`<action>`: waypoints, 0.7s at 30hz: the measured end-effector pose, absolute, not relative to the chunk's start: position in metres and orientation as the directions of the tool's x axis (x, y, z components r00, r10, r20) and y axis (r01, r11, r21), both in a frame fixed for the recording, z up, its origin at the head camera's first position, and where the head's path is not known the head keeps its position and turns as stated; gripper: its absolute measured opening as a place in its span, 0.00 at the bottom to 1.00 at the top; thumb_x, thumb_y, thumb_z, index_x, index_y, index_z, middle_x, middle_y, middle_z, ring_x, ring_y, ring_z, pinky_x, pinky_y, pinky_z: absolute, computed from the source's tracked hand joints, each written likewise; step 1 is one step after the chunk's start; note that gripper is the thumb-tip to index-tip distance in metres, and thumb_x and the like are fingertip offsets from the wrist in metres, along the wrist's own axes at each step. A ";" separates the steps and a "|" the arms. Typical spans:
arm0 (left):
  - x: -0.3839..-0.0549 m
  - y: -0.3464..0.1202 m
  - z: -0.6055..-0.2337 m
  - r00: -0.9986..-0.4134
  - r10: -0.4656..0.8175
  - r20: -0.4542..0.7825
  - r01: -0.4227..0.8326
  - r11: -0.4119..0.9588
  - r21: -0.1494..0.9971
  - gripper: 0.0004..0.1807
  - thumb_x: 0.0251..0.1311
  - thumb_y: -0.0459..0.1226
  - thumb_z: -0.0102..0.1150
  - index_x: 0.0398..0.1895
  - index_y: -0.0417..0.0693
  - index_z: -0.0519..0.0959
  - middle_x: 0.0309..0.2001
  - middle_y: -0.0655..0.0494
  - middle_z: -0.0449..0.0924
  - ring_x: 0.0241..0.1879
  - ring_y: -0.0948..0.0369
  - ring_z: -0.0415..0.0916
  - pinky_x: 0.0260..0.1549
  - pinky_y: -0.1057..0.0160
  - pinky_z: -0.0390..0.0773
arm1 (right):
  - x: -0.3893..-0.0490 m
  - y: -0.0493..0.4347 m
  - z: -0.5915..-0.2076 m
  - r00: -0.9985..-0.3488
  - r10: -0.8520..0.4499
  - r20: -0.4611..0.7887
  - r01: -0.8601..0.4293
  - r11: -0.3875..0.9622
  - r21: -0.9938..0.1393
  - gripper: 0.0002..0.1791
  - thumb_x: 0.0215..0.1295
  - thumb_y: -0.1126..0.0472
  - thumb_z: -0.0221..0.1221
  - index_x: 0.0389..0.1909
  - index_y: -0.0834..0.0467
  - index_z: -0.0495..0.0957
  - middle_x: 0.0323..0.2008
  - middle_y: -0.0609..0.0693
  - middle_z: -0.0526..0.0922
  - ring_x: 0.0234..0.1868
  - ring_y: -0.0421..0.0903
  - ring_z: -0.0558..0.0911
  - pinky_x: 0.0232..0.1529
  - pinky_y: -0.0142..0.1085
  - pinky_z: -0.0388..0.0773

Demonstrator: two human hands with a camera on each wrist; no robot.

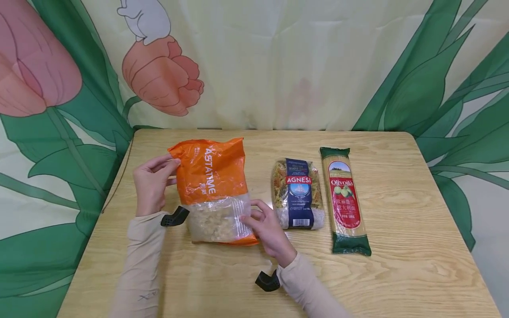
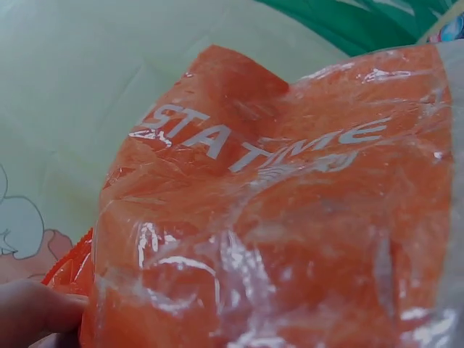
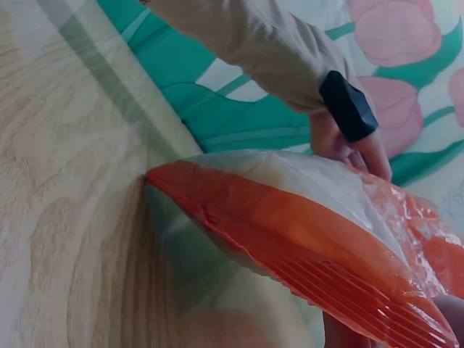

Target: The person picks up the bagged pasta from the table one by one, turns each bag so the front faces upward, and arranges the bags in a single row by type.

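Observation:
An orange pasta bag [image 1: 211,170] with white "ASTATIME" lettering and a clear lower part shows pale pasta inside. My left hand [image 1: 153,181] pinches its upper left corner; in the left wrist view, the thumb [image 2: 36,312] lies at the crinkled orange film. On the lower right side, my right hand [image 1: 268,229] grips the bag's edge, its thumb over the clear part. The right wrist view shows the bag's ribbed orange end seam [image 3: 348,297] tilted, one corner close to the tabletop. Some fingers of both hands are hidden behind the bag.
Right of the bag lies an AGNESI pasta packet [image 1: 298,194] with a blue label. Farther right is a long Olivoilà spaghetti packet [image 1: 345,201] with green ends. The wooden table [image 1: 405,221] ends at a flower-printed curtain [image 1: 278,66]. Black wrist-worn pieces [image 1: 175,216] sit at both sleeves.

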State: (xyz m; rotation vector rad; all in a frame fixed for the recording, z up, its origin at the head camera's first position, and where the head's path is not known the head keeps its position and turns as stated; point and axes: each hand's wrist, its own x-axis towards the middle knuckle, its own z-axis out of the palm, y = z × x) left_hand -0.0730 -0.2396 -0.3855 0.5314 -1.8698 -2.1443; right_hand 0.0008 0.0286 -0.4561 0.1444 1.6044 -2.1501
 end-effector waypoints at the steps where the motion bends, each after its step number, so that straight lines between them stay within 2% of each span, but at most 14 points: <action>1: -0.074 -0.241 -0.386 -0.902 -0.416 -0.115 -0.060 -0.142 0.988 0.15 0.52 0.33 0.74 0.43 0.39 0.86 0.31 0.54 0.87 0.26 0.61 0.87 0.22 0.65 0.84 | 0.001 0.026 -0.457 -0.891 -0.288 -0.350 0.416 -0.213 -0.884 0.17 0.66 0.69 0.60 0.55 0.58 0.72 0.32 0.44 0.83 0.19 0.36 0.67 0.17 0.26 0.61; 3: -0.075 -0.245 -0.387 -0.901 -0.415 -0.125 -0.073 -0.139 0.988 0.16 0.51 0.33 0.75 0.44 0.38 0.86 0.31 0.54 0.87 0.26 0.61 0.87 0.22 0.65 0.83 | 0.000 0.022 -0.459 -0.887 -0.290 -0.359 0.424 -0.207 -0.881 0.18 0.66 0.70 0.61 0.55 0.59 0.72 0.31 0.43 0.83 0.18 0.37 0.66 0.17 0.27 0.60; 13: -0.087 -0.255 -0.400 -0.901 -0.383 -0.204 -0.191 -0.073 0.979 0.19 0.53 0.34 0.74 0.49 0.37 0.84 0.31 0.58 0.87 0.26 0.64 0.86 0.22 0.66 0.84 | -0.005 0.009 -0.478 -0.880 -0.291 -0.376 0.443 -0.218 -0.869 0.21 0.62 0.73 0.61 0.56 0.67 0.72 0.31 0.44 0.84 0.24 0.36 0.76 0.16 0.24 0.65; 16: -0.090 -0.256 -0.405 -0.903 -0.354 -0.242 -0.230 -0.077 0.970 0.20 0.54 0.34 0.73 0.51 0.37 0.83 0.32 0.58 0.88 0.27 0.64 0.86 0.22 0.66 0.84 | -0.005 0.010 -0.481 -0.881 -0.285 -0.376 0.443 -0.221 -0.869 0.23 0.60 0.75 0.61 0.57 0.70 0.70 0.34 0.48 0.84 0.28 0.37 0.80 0.23 0.24 0.74; 21: -0.099 -0.256 -0.414 -0.903 -0.317 -0.289 -0.273 -0.095 0.957 0.20 0.57 0.34 0.71 0.52 0.37 0.81 0.30 0.62 0.87 0.26 0.65 0.86 0.22 0.66 0.84 | -0.004 0.015 -0.480 -0.880 -0.320 -0.351 0.420 -0.177 -0.890 0.33 0.56 0.77 0.62 0.64 0.70 0.65 0.47 0.60 0.81 0.39 0.41 0.83 0.40 0.30 0.82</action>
